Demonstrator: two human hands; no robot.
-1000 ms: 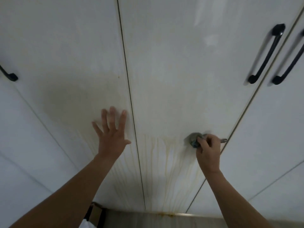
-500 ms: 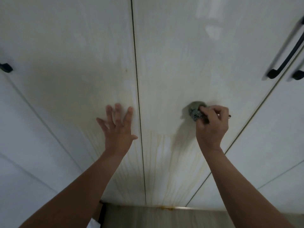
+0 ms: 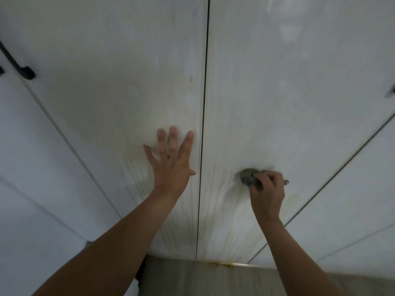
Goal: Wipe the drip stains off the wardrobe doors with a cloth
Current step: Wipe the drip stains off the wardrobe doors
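Apparently no legible text anywhere.

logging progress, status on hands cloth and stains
Left hand flat on left door. Right hand grips cloth against right door. Drip stains streak below. Nothing blocking.

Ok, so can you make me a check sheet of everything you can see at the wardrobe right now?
Surface: white wardrobe doors; yellowish drip stains run down the lower part of the two middle doors.
Job's things: grey cloth, bunched up, pressed on the right middle door at the top of the stains.
Clutter: a dark shape at floor level beside the left forearm, too hidden to name.
Hands: left hand flat on the left middle door, fingers spread; right hand grips the cloth.
Cables: nothing seen.
Surroundings: black handle at the left edge; greyish floor below the doors.
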